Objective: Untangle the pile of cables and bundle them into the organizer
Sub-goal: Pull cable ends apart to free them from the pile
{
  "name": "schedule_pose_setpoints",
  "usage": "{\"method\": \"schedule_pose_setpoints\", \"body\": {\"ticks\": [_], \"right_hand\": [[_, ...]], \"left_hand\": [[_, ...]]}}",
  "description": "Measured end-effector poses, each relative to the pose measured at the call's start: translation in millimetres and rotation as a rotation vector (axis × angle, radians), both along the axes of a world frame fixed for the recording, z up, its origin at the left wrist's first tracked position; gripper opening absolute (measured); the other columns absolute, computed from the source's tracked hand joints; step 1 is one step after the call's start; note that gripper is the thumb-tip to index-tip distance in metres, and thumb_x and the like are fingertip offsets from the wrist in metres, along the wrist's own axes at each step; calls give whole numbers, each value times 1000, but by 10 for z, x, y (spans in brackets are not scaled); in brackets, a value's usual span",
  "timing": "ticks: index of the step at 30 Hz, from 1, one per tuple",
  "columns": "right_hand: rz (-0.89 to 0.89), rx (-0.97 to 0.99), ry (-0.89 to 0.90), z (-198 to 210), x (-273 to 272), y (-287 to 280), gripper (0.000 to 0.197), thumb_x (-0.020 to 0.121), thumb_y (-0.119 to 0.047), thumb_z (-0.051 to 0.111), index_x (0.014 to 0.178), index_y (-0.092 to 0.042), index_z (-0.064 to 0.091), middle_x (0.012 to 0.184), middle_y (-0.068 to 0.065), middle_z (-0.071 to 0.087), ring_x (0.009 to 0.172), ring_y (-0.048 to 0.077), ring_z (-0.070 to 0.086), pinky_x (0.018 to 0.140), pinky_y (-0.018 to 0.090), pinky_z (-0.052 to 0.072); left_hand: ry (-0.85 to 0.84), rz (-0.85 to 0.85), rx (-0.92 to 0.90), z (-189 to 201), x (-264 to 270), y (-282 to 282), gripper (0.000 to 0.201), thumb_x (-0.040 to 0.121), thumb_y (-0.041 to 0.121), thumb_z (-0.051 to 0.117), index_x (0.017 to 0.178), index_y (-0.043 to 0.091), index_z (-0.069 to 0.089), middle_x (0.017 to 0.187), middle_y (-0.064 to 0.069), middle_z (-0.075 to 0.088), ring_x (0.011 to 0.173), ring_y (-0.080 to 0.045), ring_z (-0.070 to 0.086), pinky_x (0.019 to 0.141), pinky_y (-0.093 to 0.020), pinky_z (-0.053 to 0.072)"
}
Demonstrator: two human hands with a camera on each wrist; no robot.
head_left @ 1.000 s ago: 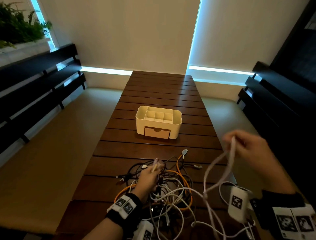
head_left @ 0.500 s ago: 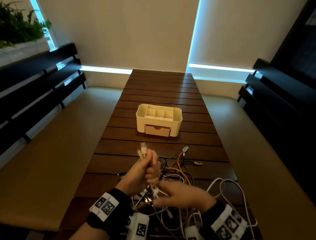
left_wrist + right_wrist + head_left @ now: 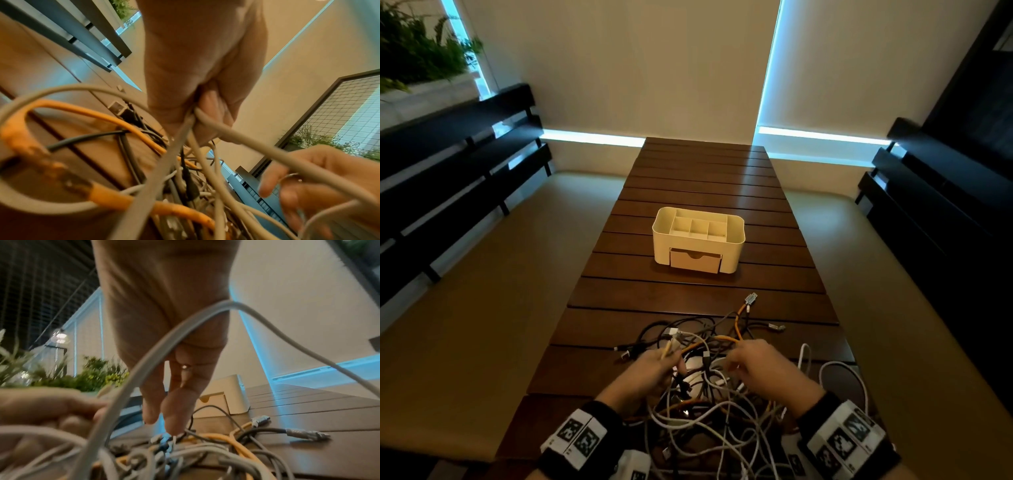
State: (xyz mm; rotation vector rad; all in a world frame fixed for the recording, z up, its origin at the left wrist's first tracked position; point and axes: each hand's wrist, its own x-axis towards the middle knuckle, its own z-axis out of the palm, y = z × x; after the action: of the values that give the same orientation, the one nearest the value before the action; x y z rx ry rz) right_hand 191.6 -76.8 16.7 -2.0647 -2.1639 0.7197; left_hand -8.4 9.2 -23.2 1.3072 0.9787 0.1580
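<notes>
Compared with half a second earlier, the left hand (image 3: 650, 368) has dropped from its raised position down onto the tangled pile of white, grey, black and orange cables (image 3: 709, 383); the right hand (image 3: 760, 363) has moved from 6 o'clock of the left hand to 3 o'clock of it. The left hand's fingers are curled tight around several white cable strands (image 3: 197, 128). The right hand's fingers (image 3: 176, 408) point down into the pile, loosely extended; a white cable (image 3: 156, 344) loops across its palm. The cream plastic compartmented organizer with a drawer (image 3: 698, 240) stands at 12 o'clock of the pile on the dark slatted wooden table (image 3: 702, 178), well apart, long axis left-right, drawer facing the person.
</notes>
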Motion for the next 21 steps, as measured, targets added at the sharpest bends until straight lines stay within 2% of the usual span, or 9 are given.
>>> {"method": "schedule_pose_setpoints", "body": {"ticks": [3,6,9,11,14,16,18,20,21], "right_hand": [[137,-83,-108,-201,-68,-11,26,91,-10,51,112,-23,61,122,4,48,110,24,52,88,32,44],[153,-99,-97,-325,-69,0,38,90,2,48,118,-21,56,127,4,45,109,26,53,90,35,47],[173,-92,-127,-381,-25,51,27,91,-5,49,110,-15,64,124,6,50,107,26,54,89,35,48],[129,-58,-102,-335,16,88,23,92,-11,50,106,-16,67,121,6,53,108,24,54,89,31,45],[20,78,-46,-145,93,146,26,94,-22,49,116,-24,64,141,-3,43,125,16,45,103,27,36],[-76,195,-10,34,140,214,28,95,-23,47,118,-22,62,147,-5,37,129,14,42,108,27,33],[-225,347,26,229,181,295,25,95,-19,49,112,-17,67,139,-3,49,121,15,49,102,26,37],[-376,489,108,410,198,368,21,93,-16,52,103,-13,70,113,3,66,103,16,58,87,24,44],[-430,516,175,478,188,391,19,93,-16,53,100,-12,70,99,4,70,91,14,61,77,20,46]], "left_hand": [[18,17,99,67,61,-38,39,100,37,35,86,14,63,57,7,35,45,-6,29,46,-19,25],[22,0,190,150,131,-91,42,100,40,35,87,14,66,54,8,37,46,-6,32,49,-20,27],[-18,5,222,169,183,-115,44,98,42,37,87,12,68,51,4,32,45,-11,27,50,-24,26],[-33,3,231,190,188,-113,44,98,42,37,85,13,68,48,4,31,43,-10,26,47,-22,25],[-87,-55,188,267,144,-80,42,97,42,37,84,14,66,48,6,31,39,-7,23,41,-18,23],[-107,-153,131,316,90,-46,42,97,41,36,87,14,66,49,7,30,40,-7,22,41,-19,22],[-84,-294,157,356,44,-33,45,97,44,36,88,14,69,49,8,30,42,-9,22,43,-20,21],[-27,-369,217,380,35,-34,46,97,46,36,88,18,71,46,10,36,41,-8,26,44,-19,23],[9,-369,251,373,38,-35,45,98,45,35,88,20,71,45,13,41,41,-5,30,44,-17,26]]}}
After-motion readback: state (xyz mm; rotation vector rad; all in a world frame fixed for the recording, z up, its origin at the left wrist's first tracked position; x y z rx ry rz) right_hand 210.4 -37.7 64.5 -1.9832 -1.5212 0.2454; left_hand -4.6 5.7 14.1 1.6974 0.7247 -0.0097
